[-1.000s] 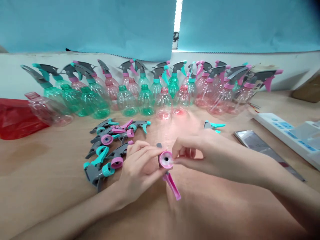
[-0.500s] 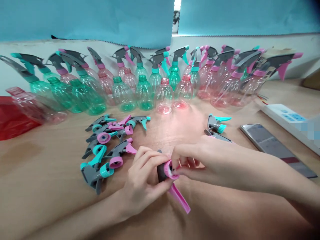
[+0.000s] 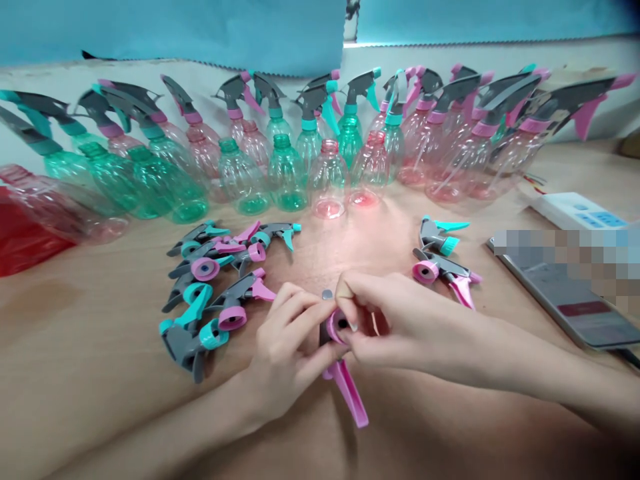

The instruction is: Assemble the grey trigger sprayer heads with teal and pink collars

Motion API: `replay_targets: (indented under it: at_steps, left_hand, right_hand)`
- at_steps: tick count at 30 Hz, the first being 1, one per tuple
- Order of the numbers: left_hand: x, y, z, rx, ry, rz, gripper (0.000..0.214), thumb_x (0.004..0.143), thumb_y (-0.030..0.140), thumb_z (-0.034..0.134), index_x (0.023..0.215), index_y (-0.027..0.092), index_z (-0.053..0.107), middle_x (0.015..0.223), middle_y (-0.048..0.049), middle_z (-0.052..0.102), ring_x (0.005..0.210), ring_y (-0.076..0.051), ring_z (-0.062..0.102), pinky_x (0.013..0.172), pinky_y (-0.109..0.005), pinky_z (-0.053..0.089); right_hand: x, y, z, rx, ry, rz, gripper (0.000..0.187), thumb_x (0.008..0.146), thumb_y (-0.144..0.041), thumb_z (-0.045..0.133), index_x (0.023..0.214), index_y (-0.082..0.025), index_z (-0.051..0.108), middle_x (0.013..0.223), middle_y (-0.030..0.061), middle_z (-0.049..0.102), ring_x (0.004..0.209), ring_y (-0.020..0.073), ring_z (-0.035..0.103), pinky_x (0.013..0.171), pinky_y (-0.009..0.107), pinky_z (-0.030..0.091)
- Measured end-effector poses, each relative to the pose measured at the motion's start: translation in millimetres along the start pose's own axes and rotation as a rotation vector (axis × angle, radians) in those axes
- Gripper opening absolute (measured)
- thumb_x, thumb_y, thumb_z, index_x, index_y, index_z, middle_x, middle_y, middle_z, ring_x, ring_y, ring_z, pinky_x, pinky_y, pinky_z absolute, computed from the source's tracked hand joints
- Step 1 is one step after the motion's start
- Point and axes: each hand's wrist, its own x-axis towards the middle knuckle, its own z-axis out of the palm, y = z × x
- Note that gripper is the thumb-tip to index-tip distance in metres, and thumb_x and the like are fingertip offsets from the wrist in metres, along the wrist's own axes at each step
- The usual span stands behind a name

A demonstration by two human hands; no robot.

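Observation:
My left hand (image 3: 287, 357) is closed around a grey and pink trigger spray head (image 3: 350, 393), whose pink lever points down toward me. Its round pink collar (image 3: 336, 327) faces to the right, with a dark hole in the middle. Right at the collar's edge, my right hand (image 3: 385, 320) is closed, thumb and index finger bent together in a pinch. Whatever lies between those fingertips is too small or hidden to make out. To the left lies a pile of spray heads (image 3: 205, 270) in grey with pink or teal parts.
Behind my hands stand rows of clear green bottles (image 3: 287, 177) and pink bottles (image 3: 327, 180), several with spray heads on. Two loose spray heads (image 3: 445, 263) lie to the right. Further right are a phone (image 3: 560, 287) and a white box (image 3: 575, 208). A red bag (image 3: 30, 233) sits far left.
My right hand has shifted slightly left and its fingers have moved at the collar's rim. A white part seen inside the collar earlier no longer shows. The view has tilted down a little.

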Motion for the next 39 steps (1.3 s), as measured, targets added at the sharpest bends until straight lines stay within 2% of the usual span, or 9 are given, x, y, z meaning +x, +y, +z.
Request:
replay_targets:
  at_steps: [3, 8, 15, 17, 20, 23, 28, 35, 39]
  left_hand:
    - [-0.2, -0.1, 1.4, 0.01, -0.016, 0.002, 0.008, 0.083, 0.013, 0.062, 0.09, 0.017, 0.061, 0.08, -0.0039, 0.057, 0.075, -0.017, 0.047, 0.065, -0.03, 0.043]
    - [0.6, -0.2, 3.0, 0.042, 0.032, -0.029, 0.009, 0.079, 0.011, 0.063, 0.084, 0.017, 0.06, 0.075, -0.002, 0.052, 0.072, -0.016, 0.047, 0.062, -0.029, 0.042]
    - [3.4, 0.8, 2.6, 0.027, 0.029, -0.014, 0.017, 0.079, 0.012, 0.062, 0.095, 0.018, 0.06, 0.077, -0.002, 0.054, 0.072, -0.016, 0.049, 0.061, -0.028, 0.042]
    - [3.4, 0.5, 2.8, 0.023, 0.021, -0.021, 0.018, 0.08, 0.012, 0.063, 0.096, 0.018, 0.06, 0.078, -0.0024, 0.054, 0.072, -0.016, 0.05, 0.061, -0.028, 0.043]
    - [2.7, -0.3, 3.5, 0.023, 0.03, -0.03, 0.018, 0.08, 0.012, 0.062, 0.098, 0.017, 0.06, 0.078, -0.0022, 0.054, 0.072, -0.016, 0.05, 0.061, -0.028, 0.044]
    - [2.0, -1.1, 4.5, 0.018, 0.043, -0.021, 0.02, 0.08, 0.011, 0.061, 0.099, 0.017, 0.061, 0.078, -0.0025, 0.055, 0.072, -0.016, 0.051, 0.062, -0.028, 0.044]
    - [1.9, -1.1, 5.3, 0.016, 0.026, -0.025, 0.025, 0.081, 0.011, 0.062, 0.104, 0.017, 0.062, 0.079, -0.0029, 0.056, 0.074, -0.016, 0.051, 0.064, -0.029, 0.045]
    - [3.9, 0.4, 3.5, 0.037, 0.01, -0.055, 0.023, 0.082, 0.014, 0.061, 0.105, 0.016, 0.062, 0.08, -0.0037, 0.056, 0.075, -0.017, 0.052, 0.064, -0.03, 0.046]
    - [4.9, 0.6, 2.3, 0.043, 0.023, -0.071, 0.019, 0.082, 0.015, 0.062, 0.101, 0.018, 0.062, 0.078, -0.0026, 0.056, 0.073, -0.017, 0.051, 0.064, -0.03, 0.045]
  right_hand:
    - [-1.2, -3.1, 1.7, -0.116, 0.062, -0.005, 0.015, 0.073, -0.014, 0.054, 0.072, -0.022, 0.04, 0.061, -0.0084, 0.047, 0.052, 0.0067, 0.043, 0.044, 0.019, 0.029]
    - [-6.5, -7.9, 10.8, -0.411, 0.241, -0.032, 0.017, 0.065, -0.008, 0.052, 0.068, -0.02, 0.041, 0.054, -0.0079, 0.048, 0.045, 0.0069, 0.039, 0.042, 0.022, 0.019]
    - [0.6, -4.9, 5.8, -0.283, 0.161, 0.082, 0.013, 0.064, -0.013, 0.052, 0.069, -0.021, 0.042, 0.058, -0.0077, 0.053, 0.049, 0.0079, 0.045, 0.043, 0.02, 0.026]
    - [2.7, -4.6, 5.9, -0.317, 0.171, 0.094, 0.011, 0.065, -0.015, 0.051, 0.07, -0.021, 0.043, 0.059, -0.007, 0.054, 0.049, 0.0082, 0.045, 0.044, 0.021, 0.025]
    - [1.6, -5.8, 10.4, -0.516, 0.28, 0.052, 0.006, 0.066, -0.015, 0.049, 0.069, -0.02, 0.046, 0.057, -0.0046, 0.053, 0.048, 0.0097, 0.043, 0.045, 0.024, 0.022]
    - [-4.3, -7.8, 17.0, -0.747, 0.391, -0.034, 0.007, 0.068, -0.013, 0.047, 0.065, -0.018, 0.049, 0.057, 0.0002, 0.055, 0.049, 0.0139, 0.047, 0.045, 0.027, 0.02]
    - [-13.4, -10.7, 23.8, -1.031, 0.314, -0.169, 0.017, 0.071, -0.006, 0.048, 0.06, -0.019, 0.053, 0.057, 0.0032, 0.056, 0.05, 0.0178, 0.051, 0.044, 0.029, 0.016]
    - [-13.2, -17.2, 26.3, -0.966, 0.472, -0.191, 0.016, 0.065, -0.001, 0.052, 0.059, -0.016, 0.054, 0.047, 0.0011, 0.052, 0.04, 0.0153, 0.048, 0.039, 0.027, 0.016]
    - [-12.3, -16.7, 23.8, -0.974, 0.475, -0.162, 0.017, 0.069, -0.001, 0.054, 0.061, -0.016, 0.055, 0.046, 0.001, 0.053, 0.039, 0.0157, 0.048, 0.038, 0.027, 0.016]
